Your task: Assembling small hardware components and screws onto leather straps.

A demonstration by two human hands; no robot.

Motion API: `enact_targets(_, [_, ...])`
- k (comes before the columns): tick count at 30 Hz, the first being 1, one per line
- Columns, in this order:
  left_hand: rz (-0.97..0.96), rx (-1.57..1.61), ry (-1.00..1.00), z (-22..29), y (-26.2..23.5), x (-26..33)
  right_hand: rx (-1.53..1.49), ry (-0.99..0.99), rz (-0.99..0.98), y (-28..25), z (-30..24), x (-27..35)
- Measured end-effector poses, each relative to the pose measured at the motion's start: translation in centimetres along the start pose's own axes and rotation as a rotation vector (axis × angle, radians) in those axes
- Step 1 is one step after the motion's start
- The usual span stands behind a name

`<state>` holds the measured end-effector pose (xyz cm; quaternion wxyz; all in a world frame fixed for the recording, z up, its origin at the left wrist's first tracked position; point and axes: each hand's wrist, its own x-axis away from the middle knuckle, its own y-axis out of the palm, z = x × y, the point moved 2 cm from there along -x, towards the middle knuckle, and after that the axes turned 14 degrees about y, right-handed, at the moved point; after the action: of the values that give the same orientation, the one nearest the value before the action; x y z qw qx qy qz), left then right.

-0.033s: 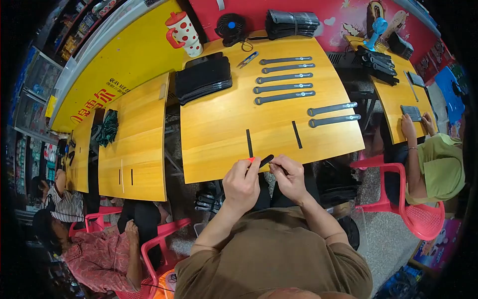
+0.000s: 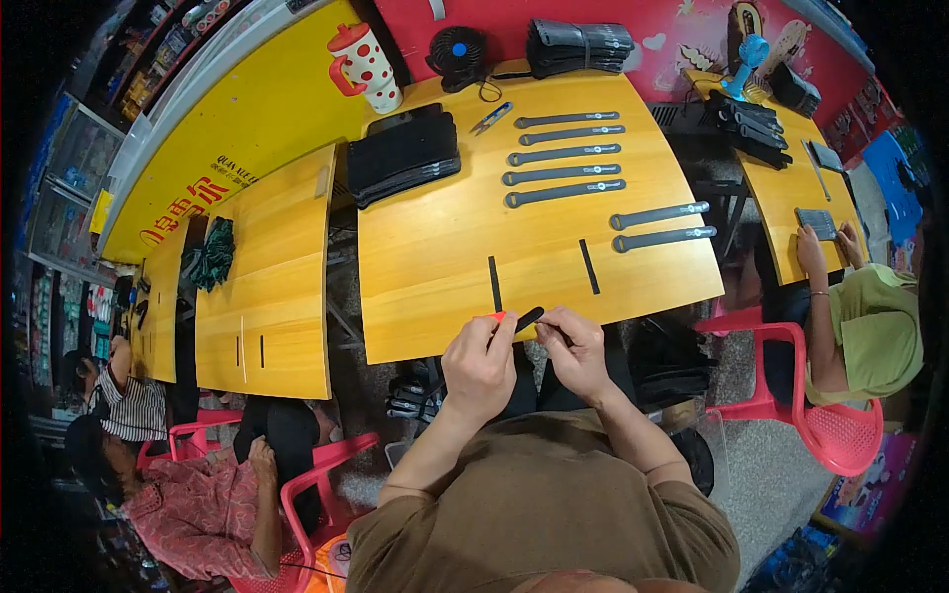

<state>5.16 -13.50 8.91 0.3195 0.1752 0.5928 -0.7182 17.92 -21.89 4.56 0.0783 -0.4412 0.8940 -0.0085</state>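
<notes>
At the near edge of the yellow wooden table (image 2: pixel 425 306), my left hand (image 2: pixel 478 364) is closed on a short black strap (image 2: pixel 531 318) with a rounded end. A small bright red-orange piece (image 2: pixel 499 317) shows at its fingertips; its kind is unclear. My right hand (image 2: pixel 577 356) is pinched at the strap's other side, and its fingers hide what they hold. Two thin black strips (image 2: pixel 590 267) mark the tabletop just beyond my hands. Farther off, several grey straps (image 2: pixel 566 193) with round-holed ends lie in rows, two of them set off to the right.
A black stack (image 2: pixel 403 163) of flat pieces, blue thread snips (image 2: pixel 492 119), a bundle of dark straps (image 2: pixel 580 47), a black fan (image 2: pixel 459 57) and a spotted tumbler (image 2: pixel 366 69) stand farther back. People sit at neighbouring tables, one at right holding a grey piece (image 2: pixel 817 224).
</notes>
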Motion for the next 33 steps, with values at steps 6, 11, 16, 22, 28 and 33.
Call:
enact_targets(6, [-0.013, -0.01, 0.007, 0.0, 0.3, 0.3, -0.093, 0.123, 0.087, -0.4, -0.2, 0.1])
enact_targets(11, [0.006, 0.05, -0.029, 0.0, 0.2, 0.1, -0.177, 0.103, 0.166, -0.4, -0.4, 0.1])
enact_targets(16, [-0.072, 0.4, -0.174, -0.4, 0.2, 0.2, 0.027, -0.206, 0.157, -0.3, -1.2, -0.8])
enact_targets(22, [0.042, 1.415, -0.899, -2.5, 2.0, 1.4, 0.182, -0.149, 0.179, 0.4, -2.3, -1.9])
enact_targets(28, [0.159, 1.581, -0.964, -2.9, 2.0, 1.1, 0.362, -0.14, 0.052, 1.0, -3.2, -0.4])
enact_targets(33, [0.142, 1.616, -0.981, -2.8, 2.1, 1.0, 0.489, -0.157, 0.077, 1.4, -4.3, -0.1])
